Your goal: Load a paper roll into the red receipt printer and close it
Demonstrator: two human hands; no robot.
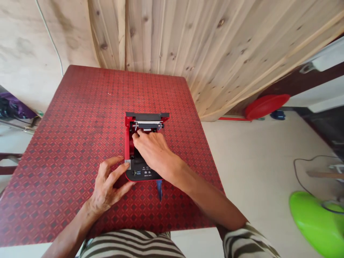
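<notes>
A small red and black printer-like machine [145,174] lies on the red patterned table [88,107], its hinged lid raised at the far end. A roller bar [147,125] shows beneath the lid, and a black panel with small buttons and lettering is at the near end. My left hand [109,186] grips the machine's near left corner, a finger at a grey patch and the thumb by the front edge. Over the open inside bends my right hand [152,147], fingers curled below the roller; its fingertips are hidden, so what they pinch cannot be seen.
A dark blue strip [159,190] sticks out from the machine's near edge. Wooden boards [172,39] line the wall behind the table. On the right are a red round object [266,105] and a bright green plastic object [314,222] on the floor. A purple item [16,107] is at left.
</notes>
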